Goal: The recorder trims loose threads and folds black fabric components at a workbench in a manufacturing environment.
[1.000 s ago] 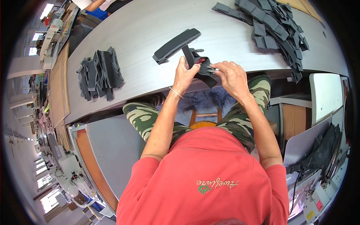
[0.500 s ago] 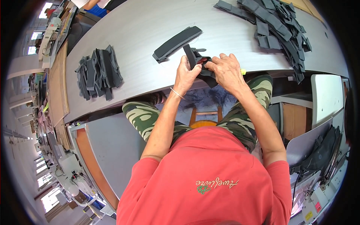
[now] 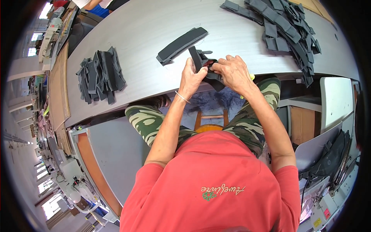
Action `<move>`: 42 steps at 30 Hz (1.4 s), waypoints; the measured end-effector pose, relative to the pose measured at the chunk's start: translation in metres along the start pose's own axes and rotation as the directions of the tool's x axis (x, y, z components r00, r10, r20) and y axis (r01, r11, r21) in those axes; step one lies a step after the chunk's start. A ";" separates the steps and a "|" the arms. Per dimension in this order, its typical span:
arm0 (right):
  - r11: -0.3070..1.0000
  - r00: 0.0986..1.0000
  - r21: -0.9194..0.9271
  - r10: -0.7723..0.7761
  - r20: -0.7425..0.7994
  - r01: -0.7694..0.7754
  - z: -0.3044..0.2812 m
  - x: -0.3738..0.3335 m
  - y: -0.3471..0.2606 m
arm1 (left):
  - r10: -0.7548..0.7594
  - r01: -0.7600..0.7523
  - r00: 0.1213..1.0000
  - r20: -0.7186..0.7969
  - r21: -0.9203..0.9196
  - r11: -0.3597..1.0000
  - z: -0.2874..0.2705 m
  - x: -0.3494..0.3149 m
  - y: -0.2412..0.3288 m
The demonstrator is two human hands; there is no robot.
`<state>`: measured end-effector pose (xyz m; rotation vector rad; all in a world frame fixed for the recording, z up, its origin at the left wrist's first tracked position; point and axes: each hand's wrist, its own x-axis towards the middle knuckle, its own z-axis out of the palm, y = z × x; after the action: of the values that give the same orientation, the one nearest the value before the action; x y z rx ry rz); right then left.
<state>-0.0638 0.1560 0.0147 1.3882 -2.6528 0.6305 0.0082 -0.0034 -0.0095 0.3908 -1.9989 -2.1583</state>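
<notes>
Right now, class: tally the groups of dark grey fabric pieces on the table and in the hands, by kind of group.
Heaps of loose pieces: 2 (left heap, right heap)
Neat flat stack: 1
Piece held in both hands: 1
Total: 4

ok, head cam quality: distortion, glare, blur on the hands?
Head view: strong fisheye, the grey table edge bows and corners go black; even light, bright windows lower left; left hand and right hand sharp on the dark fabric piece.
</notes>
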 end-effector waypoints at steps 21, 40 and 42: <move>0.534 0.914 0.807 0.405 0.018 -0.252 -0.009 -0.034 -0.009 | -0.045 0.054 0.998 0.033 -0.353 0.934 -0.013 -0.023 0.049; 0.354 0.886 0.892 0.452 0.101 -0.282 -0.021 -0.059 -0.064 | -0.248 0.060 0.912 -0.327 -0.491 0.869 -0.054 -0.036 0.051; 0.288 0.864 0.914 0.490 0.116 -0.286 -0.021 -0.057 -0.079 | -0.286 0.063 0.913 -0.292 -0.591 0.804 -0.057 -0.039 0.053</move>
<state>0.0305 0.1684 0.0441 0.5480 -2.4451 2.4589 0.0603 -0.0505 0.0425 0.8335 -1.0759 -2.4295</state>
